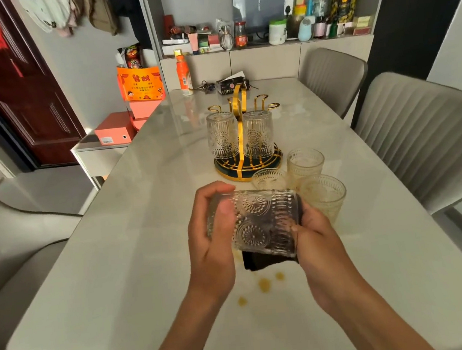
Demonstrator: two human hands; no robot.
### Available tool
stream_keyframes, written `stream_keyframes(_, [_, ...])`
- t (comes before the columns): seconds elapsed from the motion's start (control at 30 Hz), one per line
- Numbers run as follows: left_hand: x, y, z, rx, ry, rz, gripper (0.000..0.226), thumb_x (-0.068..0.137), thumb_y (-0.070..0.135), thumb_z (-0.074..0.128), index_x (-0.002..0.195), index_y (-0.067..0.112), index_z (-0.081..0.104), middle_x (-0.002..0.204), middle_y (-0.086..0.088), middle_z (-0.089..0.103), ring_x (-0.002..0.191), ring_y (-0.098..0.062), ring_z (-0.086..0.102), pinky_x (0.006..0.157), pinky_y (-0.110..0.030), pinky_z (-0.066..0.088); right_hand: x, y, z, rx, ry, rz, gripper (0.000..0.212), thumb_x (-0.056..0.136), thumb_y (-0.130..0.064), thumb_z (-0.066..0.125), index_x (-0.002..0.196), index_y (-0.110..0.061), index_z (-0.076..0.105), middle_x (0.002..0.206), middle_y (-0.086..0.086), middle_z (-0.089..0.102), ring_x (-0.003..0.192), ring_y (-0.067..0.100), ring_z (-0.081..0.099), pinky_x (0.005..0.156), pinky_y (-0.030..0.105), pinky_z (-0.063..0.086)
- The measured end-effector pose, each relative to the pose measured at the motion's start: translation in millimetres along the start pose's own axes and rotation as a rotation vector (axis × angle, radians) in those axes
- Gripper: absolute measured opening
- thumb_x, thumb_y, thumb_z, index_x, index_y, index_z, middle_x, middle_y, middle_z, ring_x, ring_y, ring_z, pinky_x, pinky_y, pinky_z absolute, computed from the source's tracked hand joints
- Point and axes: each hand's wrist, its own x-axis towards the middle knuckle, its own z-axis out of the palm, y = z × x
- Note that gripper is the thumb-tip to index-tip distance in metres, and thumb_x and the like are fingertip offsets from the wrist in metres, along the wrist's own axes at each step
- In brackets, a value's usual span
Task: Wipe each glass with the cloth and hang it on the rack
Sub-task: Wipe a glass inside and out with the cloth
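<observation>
Left grip [210,234] wraps the sideways glass [260,223]; right grip [316,237] pinches the dark cloth [264,261], mostly hidden inside and beneath it.

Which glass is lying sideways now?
The glass held between both hands: it lies sideways, two glasses hang upside down on the rack, three stand upright.

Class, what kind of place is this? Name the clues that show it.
Probably a home dining room: a marble-look dining table, padded chairs around it, and a cluttered shelf of household bottles and jars.
</observation>
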Motion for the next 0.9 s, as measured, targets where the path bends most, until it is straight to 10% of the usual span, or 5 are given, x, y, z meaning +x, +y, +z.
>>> stream_keyframes(0.2, [28,14,-8,0.176,-0.157,-0.76,0.041,0.099,0.046,0.051,0.073,0.022,0.072,0.075,0.007,0.074,0.065,-0.006,0.068,0.064,-0.024,0.05,4,-5,-17,-0.585,0.003,-0.447,0.026,0.092,-0.026,0.05,0.116,-0.031,0.058,0.101,-0.013,0.069,0.097,0.006,0.065,0.082,0.03,0.053])
stream_keyframes(0.4, [-3,-4,1,0.055,-0.016,0.115,0.022,0.095,0.028,0.049,0.113,0.017,0.056,0.101,0.017,0.061,0.093,-0.005,0.06,0.08,-0.019,0.047,-4,-3,2,0.038,-0.003,0.027,0.027,0.1,-0.005,0.052,0.108,-0.021,0.071,0.101,-0.003,0.078,0.097,0.017,0.074,0.084,0.037,0.06])
stream_keyframes(0.5, [0,-2,-4,0.116,0.007,0.031,0.022,0.095,0.035,0.045,0.101,0.02,0.06,0.092,0.008,0.062,0.087,-0.008,0.059,0.075,-0.023,0.047,-4,-4,-2,-0.121,-0.031,-0.058,0.024,0.101,-0.01,0.051,0.108,-0.025,0.068,0.102,-0.006,0.076,0.097,0.014,0.072,0.092,0.048,0.057])
stream_keyframes(0.67, [30,16,-10,0.17,-0.269,-0.595,0.037,0.102,0.048,0.044,0.089,0.021,0.066,0.081,0.007,0.068,0.077,-0.009,0.064,0.074,-0.032,0.048,3,-12,-16,-0.586,0.028,-0.453,0.028,0.093,-0.028,0.048,0.119,-0.034,0.055,0.106,-0.012,0.069,0.101,0.015,0.066,0.086,0.046,0.054])
stream_keyframes(0.9, [-2,16,-5,0.007,-0.266,-0.016,0.039,0.092,0.035,0.05,0.131,0.028,0.045,0.114,0.024,0.062,0.104,-0.003,0.062,0.088,-0.022,0.051,-5,-10,-6,0.076,0.011,-0.093,0.03,0.096,0.003,0.054,0.102,-0.021,0.072,0.09,-0.008,0.078,0.081,0.003,0.073,0.062,0.018,0.055])
